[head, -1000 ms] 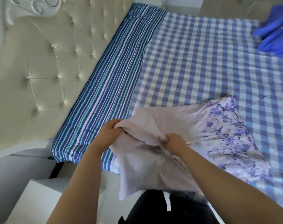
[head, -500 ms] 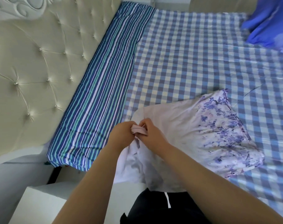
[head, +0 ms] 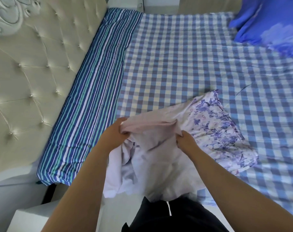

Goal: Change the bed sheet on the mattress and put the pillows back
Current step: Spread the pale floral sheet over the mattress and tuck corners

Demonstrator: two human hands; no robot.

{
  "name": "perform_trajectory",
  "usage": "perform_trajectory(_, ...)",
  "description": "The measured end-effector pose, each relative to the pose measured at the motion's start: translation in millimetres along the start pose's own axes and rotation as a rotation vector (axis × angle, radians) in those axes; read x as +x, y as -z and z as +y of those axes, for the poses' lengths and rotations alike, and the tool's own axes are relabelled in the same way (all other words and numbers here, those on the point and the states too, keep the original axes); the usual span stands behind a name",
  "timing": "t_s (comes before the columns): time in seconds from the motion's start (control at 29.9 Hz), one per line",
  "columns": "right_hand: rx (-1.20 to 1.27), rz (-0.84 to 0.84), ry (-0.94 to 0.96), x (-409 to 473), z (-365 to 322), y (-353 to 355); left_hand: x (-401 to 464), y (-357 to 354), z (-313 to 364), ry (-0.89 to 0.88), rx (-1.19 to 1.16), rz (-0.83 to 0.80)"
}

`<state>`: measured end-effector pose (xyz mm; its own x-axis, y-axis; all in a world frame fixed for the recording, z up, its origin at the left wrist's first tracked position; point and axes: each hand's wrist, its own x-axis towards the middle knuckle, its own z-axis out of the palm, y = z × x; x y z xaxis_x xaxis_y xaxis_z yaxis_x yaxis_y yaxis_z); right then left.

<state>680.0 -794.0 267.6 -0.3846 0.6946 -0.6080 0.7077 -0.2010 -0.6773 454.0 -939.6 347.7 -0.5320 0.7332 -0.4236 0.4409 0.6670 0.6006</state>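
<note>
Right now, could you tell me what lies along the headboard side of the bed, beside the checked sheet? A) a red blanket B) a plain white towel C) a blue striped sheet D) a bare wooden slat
C: a blue striped sheet runs between the tufted headboard and the checked sheet.

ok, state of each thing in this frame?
left hand: gripping pillowcase edge
right hand: gripping pillowcase edge
pillowcase: crumpled, partly on bed, near end lifted
checked sheet: spread flat
striped sheet: exposed along headboard
blue pillow: lying at far corner
</note>
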Motion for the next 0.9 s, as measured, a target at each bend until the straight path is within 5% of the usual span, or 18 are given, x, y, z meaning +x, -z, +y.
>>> perform_trajectory(0.13, 0.133, -0.134, 0.355, -29, -68, 21, 6, -52, 40, -0.238, 0.119, -0.23)
perform_trajectory(0.23, 0.181, -0.234, 0.454, -42, -95, 42, 9, -81, 79, -0.155, 0.03, -0.112)
perform_trajectory(0.33, 0.342, -0.257, 0.327, -36, -76, 64, 9, -91, 104, -0.07, 0.016, 0.115)
perform_trajectory(0.43, 0.39, -0.123, 0.01, -21, -31, 78, 16, -90, 117, 0.086, -0.264, 0.261)
perform_trajectory(0.53, 0.333, -0.358, -0.283, -14, 23, 94, 26, -86, 147, 0.223, -0.603, 0.286)
perform_trajectory(0.64, 0.235, -0.549, -0.29, -14, 58, 89, 34, -90, 179, 0.178, -0.795, 0.2)
perform_trajectory(0.8, 0.294, -0.288, -0.317, 5, 87, 74, 33, -101, 235, 0.033, -1.037, -0.011)
perform_trajectory(0.9, 0.576, -0.149, -0.475, 11, 91, 98, 36, -93, 250, -0.016, -1.004, 0.083)
